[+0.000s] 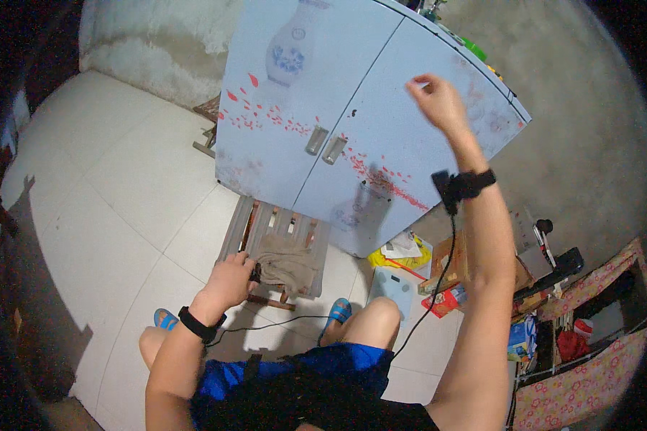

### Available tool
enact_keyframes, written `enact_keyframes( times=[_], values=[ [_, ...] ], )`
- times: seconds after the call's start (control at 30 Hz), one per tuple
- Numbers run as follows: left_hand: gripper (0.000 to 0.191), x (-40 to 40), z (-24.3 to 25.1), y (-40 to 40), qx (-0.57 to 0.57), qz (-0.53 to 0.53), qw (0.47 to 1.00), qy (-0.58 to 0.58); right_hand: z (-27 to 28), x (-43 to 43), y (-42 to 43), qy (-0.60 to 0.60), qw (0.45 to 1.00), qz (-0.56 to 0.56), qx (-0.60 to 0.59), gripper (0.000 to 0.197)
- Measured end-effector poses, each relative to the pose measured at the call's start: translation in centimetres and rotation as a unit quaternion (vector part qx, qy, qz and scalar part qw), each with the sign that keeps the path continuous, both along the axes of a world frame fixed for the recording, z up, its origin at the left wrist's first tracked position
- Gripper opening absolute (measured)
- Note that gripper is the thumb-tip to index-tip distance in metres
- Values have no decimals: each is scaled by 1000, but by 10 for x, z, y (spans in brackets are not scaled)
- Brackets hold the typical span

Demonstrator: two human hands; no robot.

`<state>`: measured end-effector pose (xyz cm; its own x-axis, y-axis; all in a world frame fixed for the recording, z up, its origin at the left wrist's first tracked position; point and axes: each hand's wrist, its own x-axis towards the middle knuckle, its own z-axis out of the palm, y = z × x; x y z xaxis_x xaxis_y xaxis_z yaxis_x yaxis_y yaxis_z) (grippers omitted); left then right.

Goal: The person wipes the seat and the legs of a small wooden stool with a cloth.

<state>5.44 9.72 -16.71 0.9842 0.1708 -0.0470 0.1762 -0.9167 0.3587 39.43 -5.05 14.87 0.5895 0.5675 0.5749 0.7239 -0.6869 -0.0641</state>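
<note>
My right hand (439,102) is raised in front of the right door of a pale blue metal cabinet (410,134). Its fingers curl toward the thumb, and nothing shows between them. Down at the left edge of a slatted wooden stool (242,226) is my left hand (231,277). A small dark object (255,272) shows against its thumb side; whether the hand grips it cannot be made out. Beside that hand, a crumpled grey-brown cloth (288,264) lies on the stool. Two metal handles (316,140) sit either side of the cabinet's door seam, and both doors are closed.
Black straps with cables circle both wrists; the right cable (434,304) hangs to my lap. Right of my knee are a glass bathroom scale (391,288), a yellow plastic bag (380,258) and cardboard boxes (447,258). A cloth-covered shelf (577,393) stands farther right.
</note>
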Motion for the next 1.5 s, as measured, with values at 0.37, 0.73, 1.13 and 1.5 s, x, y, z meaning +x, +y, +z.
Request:
enact_keyframes(
  times=[0.37,0.73,1.13,1.5],
  values=[
    [46,17,-5,4,3,11,1000,-21,132,66,29,-113,960,-251,48,71],
    [33,35,-32,2,-22,35,989,-140,146,135,56,-51,975,-217,-21,85],
    [18,52,-33,-9,34,-22,991,-125,161,115,38,111,987,-118,-13,43],
    [39,33,-20,6,-85,0,996,-38,130,84,37,181,977,-109,30,63]
  ],
)
